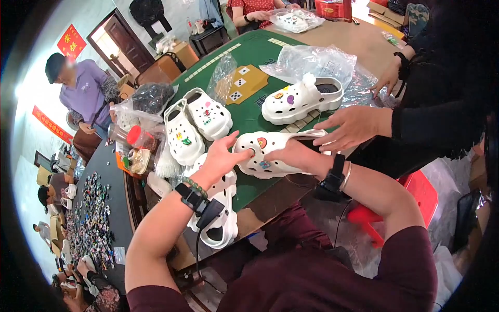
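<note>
A white clog (274,139) with holes and a few colourful charms lies on its side in front of me. My right hand (295,155) reaches into its opening and grips the upper. My left hand (228,157) is at the toe, thumb pressed on the upper by a hole, fingers around the edge; whether a charm is under the thumb is hidden. Another white clog (227,195) lies partly under my left forearm. Beyond the held clog stands a white clog with a pompom (300,103). Two charmed clogs (209,118) stand to the left.
From the right, another person's hand (356,127) reaches by the held clog's heel; a second hand (385,79) touches clear plastic bags (317,61). Left are a red-lidded jar (140,138) and a table heaped with small charms (91,221). A red stool (421,195) stands at right.
</note>
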`<move>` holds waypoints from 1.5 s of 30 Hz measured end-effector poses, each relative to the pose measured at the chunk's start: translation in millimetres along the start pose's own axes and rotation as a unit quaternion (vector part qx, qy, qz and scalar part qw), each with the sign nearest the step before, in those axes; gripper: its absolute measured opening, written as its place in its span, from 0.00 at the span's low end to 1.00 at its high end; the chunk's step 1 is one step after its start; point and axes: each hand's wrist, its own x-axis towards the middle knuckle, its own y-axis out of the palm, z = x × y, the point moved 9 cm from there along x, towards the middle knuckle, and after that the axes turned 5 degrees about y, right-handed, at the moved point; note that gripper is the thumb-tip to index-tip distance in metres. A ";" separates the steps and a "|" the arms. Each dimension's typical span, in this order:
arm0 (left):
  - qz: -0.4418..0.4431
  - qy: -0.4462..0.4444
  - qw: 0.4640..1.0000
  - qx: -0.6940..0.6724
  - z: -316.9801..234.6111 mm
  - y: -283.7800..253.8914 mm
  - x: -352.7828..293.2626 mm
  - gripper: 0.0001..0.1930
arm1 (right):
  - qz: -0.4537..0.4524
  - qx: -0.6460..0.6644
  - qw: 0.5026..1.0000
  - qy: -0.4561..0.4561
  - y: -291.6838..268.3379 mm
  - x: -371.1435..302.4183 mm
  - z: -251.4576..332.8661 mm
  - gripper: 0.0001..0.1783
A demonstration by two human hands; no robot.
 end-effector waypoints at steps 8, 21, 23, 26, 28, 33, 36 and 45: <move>-0.078 0.084 0.993 -0.015 -5.1 -3.9 7.4 0.31 | -0.062 0.064 0.993 0.073 -30.4 22.0 -9.5 0.25; -0.042 0.226 0.913 0.336 -42.4 26.0 25.7 0.08 | -0.085 -0.224 0.966 0.098 -43.0 7.3 28.0 0.25; -0.036 0.228 0.905 0.356 -38.6 27.1 26.0 0.08 | -0.096 -0.240 0.960 0.103 -41.3 3.8 31.4 0.25; -0.042 0.274 0.892 0.357 -48.2 30.4 24.1 0.08 | -0.096 -0.220 0.966 0.096 -46.7 8.1 22.4 0.22; -0.056 0.280 0.885 0.367 -49.5 31.9 21.9 0.08 | -0.072 -0.155 0.984 0.051 -44.4 17.7 17.6 0.18; -0.079 0.311 0.886 0.334 -46.2 27.1 23.1 0.08 | -0.077 -0.163 0.982 0.053 -48.0 24.4 11.0 0.17; -0.069 0.271 0.905 0.320 -43.4 24.9 30.7 0.07 | -0.089 -0.152 0.981 0.085 -53.5 27.8 2.5 0.20; -0.199 0.249 0.933 0.169 -65.6 -37.5 2.0 0.09 | -0.149 -0.075 0.982 0.087 -75.9 23.2 24.8 0.23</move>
